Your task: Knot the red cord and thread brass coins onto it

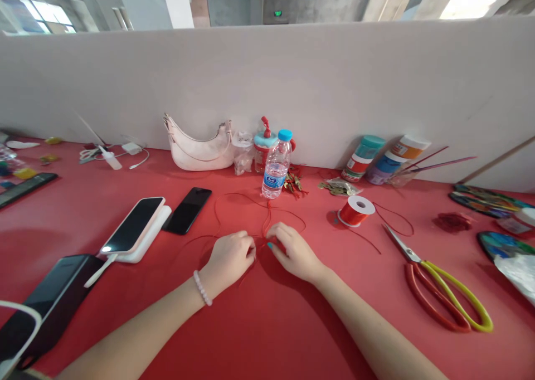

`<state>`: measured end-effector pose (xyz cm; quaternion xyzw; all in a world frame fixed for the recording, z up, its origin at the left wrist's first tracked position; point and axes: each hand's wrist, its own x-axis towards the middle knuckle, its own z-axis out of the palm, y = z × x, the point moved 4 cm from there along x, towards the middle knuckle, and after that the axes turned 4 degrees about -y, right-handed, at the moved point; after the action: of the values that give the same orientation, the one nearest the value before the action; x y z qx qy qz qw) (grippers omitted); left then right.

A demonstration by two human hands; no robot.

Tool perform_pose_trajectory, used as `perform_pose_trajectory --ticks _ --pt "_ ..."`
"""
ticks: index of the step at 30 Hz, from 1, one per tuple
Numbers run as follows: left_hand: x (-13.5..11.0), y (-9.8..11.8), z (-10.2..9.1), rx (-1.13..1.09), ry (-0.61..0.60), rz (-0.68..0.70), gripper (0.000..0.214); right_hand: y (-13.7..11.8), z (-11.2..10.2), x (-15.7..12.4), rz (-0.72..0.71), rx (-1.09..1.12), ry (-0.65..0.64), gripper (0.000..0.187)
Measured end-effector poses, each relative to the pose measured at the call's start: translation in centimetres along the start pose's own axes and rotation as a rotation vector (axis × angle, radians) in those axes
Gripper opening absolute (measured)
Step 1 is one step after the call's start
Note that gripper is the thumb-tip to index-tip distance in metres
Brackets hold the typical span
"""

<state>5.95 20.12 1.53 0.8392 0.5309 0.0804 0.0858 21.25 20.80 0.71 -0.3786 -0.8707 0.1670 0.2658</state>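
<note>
Red cord [267, 215] runs from the foot of a water bottle [276, 168] down toward my hands, with loose loops spread on the table to both sides. My left hand [229, 256], a bead bracelet at its wrist, is closed with curled fingers on the cord, and a strand trails below it. Close by on the right, my right hand [296, 253] pinches the cord between thumb and fingers. The exact grip is partly hidden by the fingers. The bottle stands upright with a blue cap.
A spool of red thread [354, 212] and open scissors [430, 285] lie to the right. Phones [134, 224] and a dark case [54, 296] are left. A white handbag [200, 149], a lidded cup [259, 154] and paint jars [361, 156] stand along the partition [259, 79].
</note>
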Motion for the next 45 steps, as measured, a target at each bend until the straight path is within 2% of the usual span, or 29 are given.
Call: perform_pose_trajectory --ticks 3,6,11,18,22,28,36,40,45 --pt "-0.2 0.0 0.3 -0.016 0.021 -0.028 0.011 2.4 -1.0 -0.1 0.158 -0.002 0.145 0.017" --pt "-0.3 0.0 0.4 -0.017 0.037 -0.043 0.012 3.7 -1.0 -0.1 0.239 -0.062 0.102 0.017" --pt "-0.4 -0.1 0.4 -0.002 0.073 -0.035 0.012 2.4 -0.7 -0.2 0.175 -0.128 -0.062 0.013" --pt "-0.6 -0.5 0.2 0.003 0.111 -0.04 0.014 2.0 -0.3 0.0 0.172 -0.151 -0.14 0.013" --pt "-0.6 -0.7 0.1 0.022 0.133 -0.042 0.016 2.0 0.0 -0.1 0.148 -0.162 -0.147 0.013" --pt "-0.5 -0.5 0.8 0.009 0.077 -0.003 0.018 1.6 0.0 -0.1 0.097 -0.088 -0.15 0.012" --pt "-0.6 -0.4 1.7 0.01 0.087 0.048 0.018 2.5 0.1 0.1 0.173 -0.037 -0.094 0.016" --pt "-0.6 -0.4 2.0 0.013 0.086 0.068 0.019 2.4 0.4 0.3 0.22 -0.084 -0.105 0.016" --pt "-0.5 -0.1 1.6 0.03 0.073 0.094 0.021 2.3 1.2 0.2 0.236 -0.271 -0.139 0.018"
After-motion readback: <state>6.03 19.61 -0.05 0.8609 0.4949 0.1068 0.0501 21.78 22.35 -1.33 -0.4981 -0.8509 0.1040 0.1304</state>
